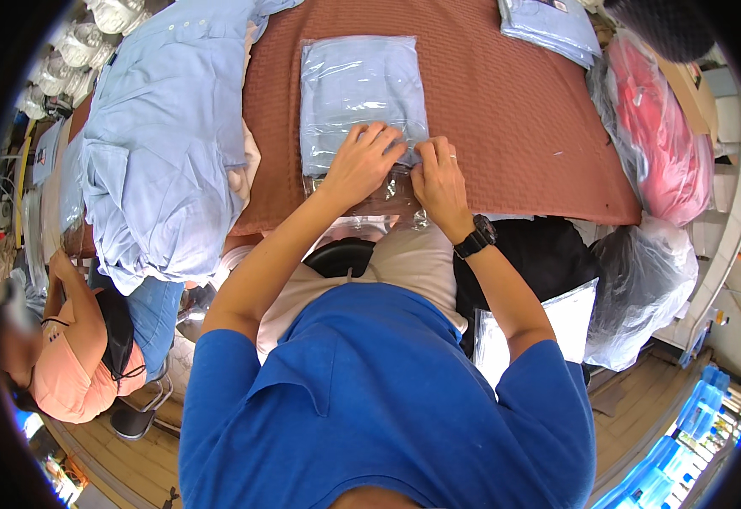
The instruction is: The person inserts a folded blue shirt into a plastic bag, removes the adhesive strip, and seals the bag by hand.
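Note:
A folded light blue shirt (362, 81) lies in a clear plastic bag on the brown-covered table in front of me. The bag's loose clear flap (379, 199) hangs toward me at the table's near edge. My left hand (363, 163) rests on the lower part of the package, its slightly bent fingers spread over the plastic. At the lower right corner, my right hand (441, 182) has its fingers bent and closed on the edge of the bag. A black watch is on my right wrist. My palms hide part of the bag's lower edge.
A large pile of light blue shirts (162, 136) lies on the left. Bagged blue shirts (550, 30) sit far right, near a clear bag of red items (654, 127). A clear bag with dark contents (642, 288) stands lower right. Another person (90, 356) sits at the left.

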`<act>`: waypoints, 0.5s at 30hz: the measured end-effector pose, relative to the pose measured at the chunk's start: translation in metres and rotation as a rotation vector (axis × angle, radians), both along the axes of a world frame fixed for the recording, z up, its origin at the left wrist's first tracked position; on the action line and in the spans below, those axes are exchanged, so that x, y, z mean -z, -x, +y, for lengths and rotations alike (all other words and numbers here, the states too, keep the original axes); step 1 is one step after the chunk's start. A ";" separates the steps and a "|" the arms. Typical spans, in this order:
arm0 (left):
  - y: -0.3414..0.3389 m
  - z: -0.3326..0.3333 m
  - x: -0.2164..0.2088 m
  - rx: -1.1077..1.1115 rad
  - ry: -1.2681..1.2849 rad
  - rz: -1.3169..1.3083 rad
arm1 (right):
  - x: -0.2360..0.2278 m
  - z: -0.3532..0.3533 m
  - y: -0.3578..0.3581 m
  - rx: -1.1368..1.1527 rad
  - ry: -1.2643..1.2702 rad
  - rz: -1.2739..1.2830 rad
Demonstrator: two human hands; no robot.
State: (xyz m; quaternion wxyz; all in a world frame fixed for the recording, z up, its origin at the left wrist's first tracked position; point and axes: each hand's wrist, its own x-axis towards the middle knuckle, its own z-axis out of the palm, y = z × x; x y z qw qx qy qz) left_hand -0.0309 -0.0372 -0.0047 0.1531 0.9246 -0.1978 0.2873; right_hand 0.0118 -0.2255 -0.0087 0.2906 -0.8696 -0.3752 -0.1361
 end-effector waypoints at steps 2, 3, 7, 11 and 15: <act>-0.002 0.004 0.011 0.007 -0.015 -0.009 | 0.001 -0.002 0.000 0.025 0.013 0.010; -0.002 0.005 0.011 0.003 0.007 -0.015 | 0.002 -0.003 0.000 0.038 0.019 0.016; -0.003 -0.001 0.008 0.005 0.078 -0.011 | 0.004 -0.002 0.005 0.111 -0.064 0.049; -0.007 -0.011 0.002 -0.055 0.024 -0.036 | 0.011 0.010 0.005 0.190 -0.047 0.034; -0.010 -0.007 0.010 -0.058 0.061 -0.050 | 0.020 0.011 0.005 0.238 -0.071 0.041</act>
